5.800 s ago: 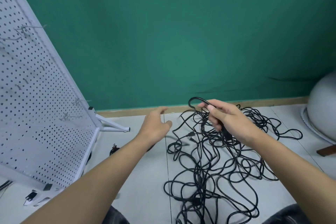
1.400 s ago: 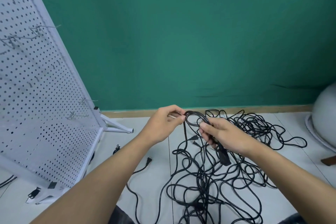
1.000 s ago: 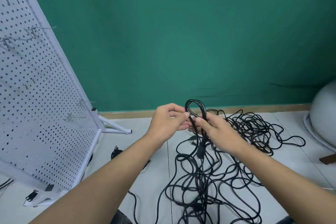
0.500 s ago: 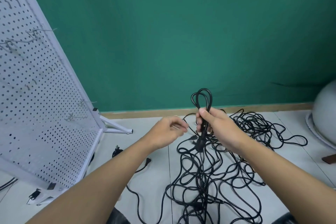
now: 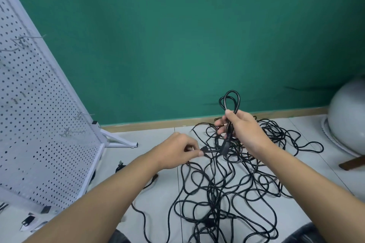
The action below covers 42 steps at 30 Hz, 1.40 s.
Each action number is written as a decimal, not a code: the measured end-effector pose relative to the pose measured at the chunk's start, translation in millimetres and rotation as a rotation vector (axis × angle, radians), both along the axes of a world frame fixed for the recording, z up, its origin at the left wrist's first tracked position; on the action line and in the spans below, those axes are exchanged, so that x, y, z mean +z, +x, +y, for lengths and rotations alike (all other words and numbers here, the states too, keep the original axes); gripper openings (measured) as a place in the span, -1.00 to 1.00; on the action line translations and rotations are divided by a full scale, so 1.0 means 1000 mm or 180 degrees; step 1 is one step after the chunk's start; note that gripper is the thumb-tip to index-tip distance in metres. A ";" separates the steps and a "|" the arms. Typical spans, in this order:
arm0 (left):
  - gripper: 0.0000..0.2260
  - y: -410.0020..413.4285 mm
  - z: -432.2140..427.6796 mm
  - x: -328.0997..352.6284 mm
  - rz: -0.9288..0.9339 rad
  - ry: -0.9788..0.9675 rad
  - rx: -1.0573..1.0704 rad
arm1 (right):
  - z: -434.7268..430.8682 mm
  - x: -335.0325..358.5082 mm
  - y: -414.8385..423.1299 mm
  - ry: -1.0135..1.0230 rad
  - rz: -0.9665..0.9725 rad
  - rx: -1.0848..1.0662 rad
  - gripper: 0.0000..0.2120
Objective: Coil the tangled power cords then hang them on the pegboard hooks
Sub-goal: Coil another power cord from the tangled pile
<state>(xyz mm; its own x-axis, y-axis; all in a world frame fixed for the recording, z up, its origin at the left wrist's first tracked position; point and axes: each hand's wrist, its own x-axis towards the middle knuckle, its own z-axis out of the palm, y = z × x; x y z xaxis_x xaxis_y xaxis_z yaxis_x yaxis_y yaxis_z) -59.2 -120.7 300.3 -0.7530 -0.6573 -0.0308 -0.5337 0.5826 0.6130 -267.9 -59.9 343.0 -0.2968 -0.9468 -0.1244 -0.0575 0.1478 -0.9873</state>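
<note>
On the floor [image 5: 150, 138] at far centre, before the green wall [image 5: 177, 45], the right hand [image 5: 243, 130] grips a small coil [image 5: 230, 102]. Its fingers are curled round the coil, two loops stand up out of the fist and a plug [image 5: 225, 147] dangles beneath.

Half a second back the left hand [image 5: 177, 151] was up beside the right. It has dropped lower and to the left, and now pinches a strand [image 5: 206, 152] between thumb and forefinger, just above the floor. It looks to be fetching slack for the next loop.

The coil is barely begun. Most of the cord lies in the tangled power cords [image 5: 227, 183], spread near and right of the hands. Nothing is hung yet.

Counts:
- two hands
- one coil, two loops
- one pegboard [image 5: 39, 124], leaning at left
- four wire hooks [image 5: 83, 114] I can make out, all bare; smaller ones too blurred to count
- one tangle; cannot tell how many separate cords are in it
- one grey ball [image 5: 347, 120], far right
</note>
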 end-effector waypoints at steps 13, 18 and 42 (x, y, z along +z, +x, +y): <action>-0.92 -0.001 0.002 0.021 0.0884 -0.1673 -0.0360 | 0.013 0.007 0.014 0.0601 -0.0094 0.1275 -0.70; -0.74 0.006 0.002 0.028 0.1036 -0.1256 -0.0015 | 0.018 0.009 0.017 0.0953 -0.0003 0.1847 -0.74; -0.89 0.019 -0.006 0.024 0.1702 0.0513 0.1476 | 0.014 -0.009 0.020 0.0466 0.0930 0.1548 -0.72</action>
